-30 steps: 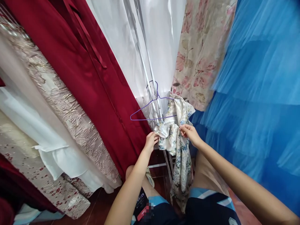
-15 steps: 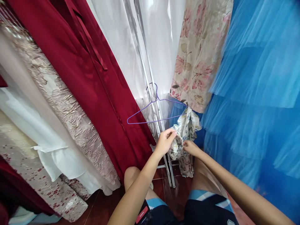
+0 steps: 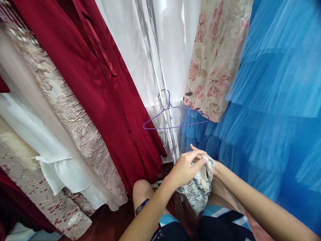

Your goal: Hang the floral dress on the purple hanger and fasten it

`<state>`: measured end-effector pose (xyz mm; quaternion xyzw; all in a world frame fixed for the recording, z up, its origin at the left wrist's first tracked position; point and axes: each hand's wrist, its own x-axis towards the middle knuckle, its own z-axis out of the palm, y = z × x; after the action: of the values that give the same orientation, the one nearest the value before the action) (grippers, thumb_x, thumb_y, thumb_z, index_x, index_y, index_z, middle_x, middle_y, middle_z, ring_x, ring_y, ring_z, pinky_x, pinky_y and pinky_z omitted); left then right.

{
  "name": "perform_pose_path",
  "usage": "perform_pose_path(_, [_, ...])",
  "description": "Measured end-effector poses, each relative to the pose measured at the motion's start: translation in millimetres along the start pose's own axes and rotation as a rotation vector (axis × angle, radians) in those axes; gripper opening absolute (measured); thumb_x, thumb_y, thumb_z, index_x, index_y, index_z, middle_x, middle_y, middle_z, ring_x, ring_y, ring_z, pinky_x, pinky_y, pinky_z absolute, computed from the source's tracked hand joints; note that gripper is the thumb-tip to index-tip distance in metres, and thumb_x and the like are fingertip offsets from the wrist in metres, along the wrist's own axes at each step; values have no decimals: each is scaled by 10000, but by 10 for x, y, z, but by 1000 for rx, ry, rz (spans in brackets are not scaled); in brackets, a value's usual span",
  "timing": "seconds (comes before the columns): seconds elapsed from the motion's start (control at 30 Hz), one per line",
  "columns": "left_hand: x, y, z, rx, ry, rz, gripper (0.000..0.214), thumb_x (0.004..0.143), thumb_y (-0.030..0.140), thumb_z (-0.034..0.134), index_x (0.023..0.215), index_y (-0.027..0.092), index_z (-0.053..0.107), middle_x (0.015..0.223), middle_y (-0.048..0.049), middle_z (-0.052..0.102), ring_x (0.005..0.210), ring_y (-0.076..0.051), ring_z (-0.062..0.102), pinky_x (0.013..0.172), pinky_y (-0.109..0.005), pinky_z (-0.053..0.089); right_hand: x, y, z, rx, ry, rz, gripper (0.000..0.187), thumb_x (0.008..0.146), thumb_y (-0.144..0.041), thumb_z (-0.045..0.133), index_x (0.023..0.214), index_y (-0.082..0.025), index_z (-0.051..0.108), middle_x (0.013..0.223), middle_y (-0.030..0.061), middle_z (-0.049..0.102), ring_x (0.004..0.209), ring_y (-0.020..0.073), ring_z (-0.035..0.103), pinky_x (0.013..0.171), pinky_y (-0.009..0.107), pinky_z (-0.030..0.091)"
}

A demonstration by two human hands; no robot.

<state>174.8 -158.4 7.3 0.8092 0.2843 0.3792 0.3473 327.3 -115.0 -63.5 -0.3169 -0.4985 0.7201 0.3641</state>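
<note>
A crumpled white floral garment (image 3: pixel 198 197) with blue-grey and yellow print hangs low between my knees. My left hand (image 3: pixel 188 167) is closed over its upper edge, thumb and fingers pinching the cloth. Against that same edge my right hand (image 3: pixel 207 157) grips from the far side, its fingers mostly hidden behind the left hand and the fabric. Just beyond both hands, a bare purple wire hanger (image 3: pixel 175 127) hangs by its hook on the white metal stand (image 3: pixel 160 75).
Long dresses surround me: a dark red one (image 3: pixel 100 97) and a cream brocade one (image 3: pixel 65 90) on the left, white cloth (image 3: pixel 173 43) behind the stand, a pink-flowered one (image 3: pixel 213 67) and blue tiered tulle (image 3: pixel 271 83) on the right. A phone (image 3: pixel 141 207) lies by my left thigh.
The floral garment has come off the hanger's right end and moved down towards my lap. Both hands have come down and closer together, the left now overlapping the right.
</note>
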Motion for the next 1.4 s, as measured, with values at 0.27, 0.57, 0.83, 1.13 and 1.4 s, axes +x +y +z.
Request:
perform_pose_path(0.27, [-189,-515,-425,-400,-164,-215,492,919,583,453,1128,201,684,1082,-113,688,1095,-251,603,982,-375,427,-344,-421,203,174,-249,172,418,653,-491,807,777,-110,686,731,77,703,615,160,647,626,248,522])
perform_pose_path(0.57, [-674,-796,-477,-283,-335,-454,394,802,525,656,845,135,692,737,-29,599,690,-156,530,664,-263,398,-675,-893,-138,-305,-433,67,398,702,-469,774,776,-85,698,641,30,616,560,112,530,548,210,447])
perform_pose_path(0.83, [-617,-1126,-1431,764,-73,-355,198,757,220,590,879,281,734,867,-62,663,930,-263,537,879,-373,358,-663,-927,18,-696,-299,-67,306,775,-379,717,918,-108,699,759,13,604,651,126,507,577,218,405])
perform_pose_path(1.13, [180,-1294,-2224,842,389,-504,161,600,158,659,730,203,575,1069,-149,624,1128,-408,425,949,-540,340,193,-672,216,-910,-26,-396,155,804,-264,627,898,-154,683,841,13,632,787,185,572,712,268,453])
perform_pose_path(1.4, [594,-1142,-2155,921,358,-201,147,707,172,613,841,200,561,1393,-121,495,1328,-411,262,1030,-536,313,513,-848,-220,-1131,445,-698,160,758,-111,570,850,-164,689,1346,153,485,1375,284,361,1047,383,377])
